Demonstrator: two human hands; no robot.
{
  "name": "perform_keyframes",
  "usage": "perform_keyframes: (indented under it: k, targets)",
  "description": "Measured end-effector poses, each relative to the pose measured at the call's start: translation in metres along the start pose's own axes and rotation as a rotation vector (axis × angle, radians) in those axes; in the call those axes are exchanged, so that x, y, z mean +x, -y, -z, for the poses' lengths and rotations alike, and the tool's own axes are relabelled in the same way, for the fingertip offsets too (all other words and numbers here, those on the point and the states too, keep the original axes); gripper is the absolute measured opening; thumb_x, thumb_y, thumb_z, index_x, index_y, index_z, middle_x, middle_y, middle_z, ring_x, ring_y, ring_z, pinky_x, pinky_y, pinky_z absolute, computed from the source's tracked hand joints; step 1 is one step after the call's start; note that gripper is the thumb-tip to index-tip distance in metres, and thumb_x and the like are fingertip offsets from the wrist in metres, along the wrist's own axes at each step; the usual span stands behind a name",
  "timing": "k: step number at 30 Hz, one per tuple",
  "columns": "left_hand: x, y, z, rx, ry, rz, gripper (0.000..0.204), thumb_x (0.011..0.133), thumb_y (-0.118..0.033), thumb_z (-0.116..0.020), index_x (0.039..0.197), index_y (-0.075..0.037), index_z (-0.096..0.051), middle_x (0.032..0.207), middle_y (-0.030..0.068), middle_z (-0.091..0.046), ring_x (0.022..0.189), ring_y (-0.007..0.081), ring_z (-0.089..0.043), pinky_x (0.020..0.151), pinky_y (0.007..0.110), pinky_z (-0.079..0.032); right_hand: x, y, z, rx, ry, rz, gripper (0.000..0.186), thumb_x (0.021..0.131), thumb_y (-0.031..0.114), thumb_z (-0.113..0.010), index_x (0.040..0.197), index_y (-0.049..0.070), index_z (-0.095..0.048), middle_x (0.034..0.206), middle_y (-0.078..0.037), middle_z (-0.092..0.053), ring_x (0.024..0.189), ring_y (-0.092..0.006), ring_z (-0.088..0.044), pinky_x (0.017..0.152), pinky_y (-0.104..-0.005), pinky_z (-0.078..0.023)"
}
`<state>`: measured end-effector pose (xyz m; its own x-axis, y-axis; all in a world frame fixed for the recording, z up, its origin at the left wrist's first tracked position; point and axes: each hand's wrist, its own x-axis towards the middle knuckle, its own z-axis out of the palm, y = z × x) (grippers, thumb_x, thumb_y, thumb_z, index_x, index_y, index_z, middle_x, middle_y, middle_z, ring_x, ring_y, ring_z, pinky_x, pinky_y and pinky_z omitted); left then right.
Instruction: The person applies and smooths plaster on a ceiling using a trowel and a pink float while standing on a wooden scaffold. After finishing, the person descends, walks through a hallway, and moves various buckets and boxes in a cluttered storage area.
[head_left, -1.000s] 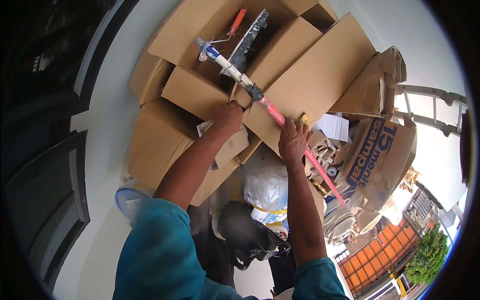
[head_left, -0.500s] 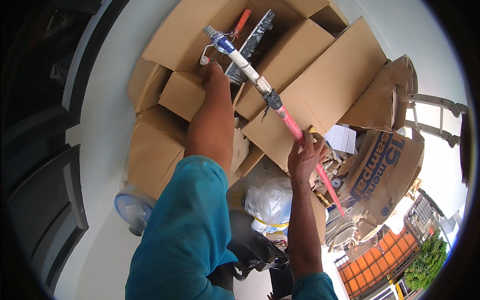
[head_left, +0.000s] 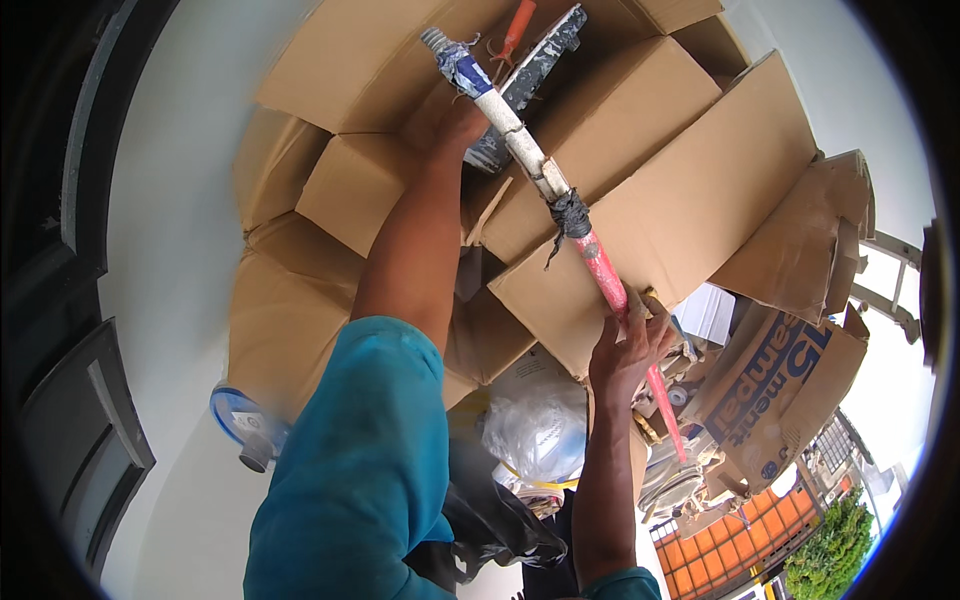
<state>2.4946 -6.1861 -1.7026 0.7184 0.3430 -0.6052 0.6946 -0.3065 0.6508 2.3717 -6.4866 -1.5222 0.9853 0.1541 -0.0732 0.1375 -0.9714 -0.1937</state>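
Note:
My right hand (head_left: 635,340) is closed on a long pole (head_left: 600,262), white above and pink below, with black wrapping at the joint and a taped threaded top. It slants diagonally across the cardboard boxes. My left hand (head_left: 455,125) is inside the open top box (head_left: 355,75), beside a dark, paint-spattered flat tool (head_left: 545,55); its fingers are hidden. Near the pole's top is an orange-handled tool (head_left: 519,25) with a wire frame, apparently a paint roller.
Stacked cardboard boxes (head_left: 650,220) lean against a white wall (head_left: 170,250). Below lie a plastic bag (head_left: 530,430), black bag (head_left: 500,530) and blue-rimmed container (head_left: 240,420). A printed carton (head_left: 770,390) and metal ladder (head_left: 890,290) are at right, dark frames (head_left: 85,430) at left.
My left hand has moved up from below the pole into the top box. My right hand and the pole have shifted right in the view, and the pole's top sits higher.

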Motion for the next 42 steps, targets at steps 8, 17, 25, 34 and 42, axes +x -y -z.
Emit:
perform_keyframes:
  k: [8,17,25,34,42]
  targets:
    - [-0.012,-0.010,-0.034,0.306,-0.332,-0.219,0.061,0.071,-0.031,-0.072,0.126,-0.011,-0.054,0.114,0.0163,-0.063,0.105,0.0371,-0.061,0.087,0.045,-0.050,-0.005,-0.002,0.003,-0.041,-0.026,-0.006,0.034,0.088,0.013,-0.059,0.120,0.022,-0.064,0.121,-0.008,-0.049,0.106,-0.0317,-0.044,0.090,-0.0463,-0.034]
    - [-0.085,-0.062,0.090,0.294,-0.090,-0.056,0.053,0.060,-0.040,-0.078,0.100,-0.007,-0.068,0.104,0.0143,-0.069,0.096,0.0284,-0.067,0.085,0.040,-0.051,-0.005,-0.002,0.042,0.091,-0.011,-0.002,0.021,0.088,0.013,-0.055,0.109,0.011,-0.054,0.102,-0.007,-0.056,0.101,-0.0303,-0.046,0.082,-0.0430,-0.031]
    - [-0.239,-0.107,0.156,0.079,-0.339,-0.358,0.053,0.063,-0.030,-0.078,0.108,-0.005,-0.062,0.093,0.0126,-0.070,0.083,0.0270,-0.068,0.078,0.036,-0.052,0.013,-0.044,0.113,0.254,-0.220,-0.125,0.022,0.086,0.010,-0.059,0.105,0.008,-0.049,0.093,-0.007,-0.062,0.088,-0.0258,-0.060,0.078,-0.0434,-0.037]
    - [-0.398,-0.100,0.190,0.318,-0.449,-0.731,0.035,0.060,-0.019,-0.079,0.081,-0.004,-0.056,0.072,0.0104,-0.061,0.065,0.0287,-0.061,0.094,0.050,-0.048,0.068,-0.078,0.003,-0.051,0.212,-0.098,0.045,0.089,0.026,-0.060,0.128,0.008,-0.047,0.112,-0.010,-0.061,0.108,-0.0302,-0.057,0.088,-0.0491,-0.040]
    - [-0.441,-0.059,0.201,0.559,-0.314,-0.902,0.017,0.062,-0.012,-0.072,0.070,-0.010,-0.057,0.066,0.0024,-0.059,0.066,0.0172,-0.061,0.104,0.054,-0.040,0.022,-0.042,0.100,1.430,0.342,-0.472,0.061,0.091,0.042,-0.056,0.136,0.005,-0.040,0.126,-0.012,-0.054,0.118,-0.0302,-0.051,0.097,-0.0479,-0.038]
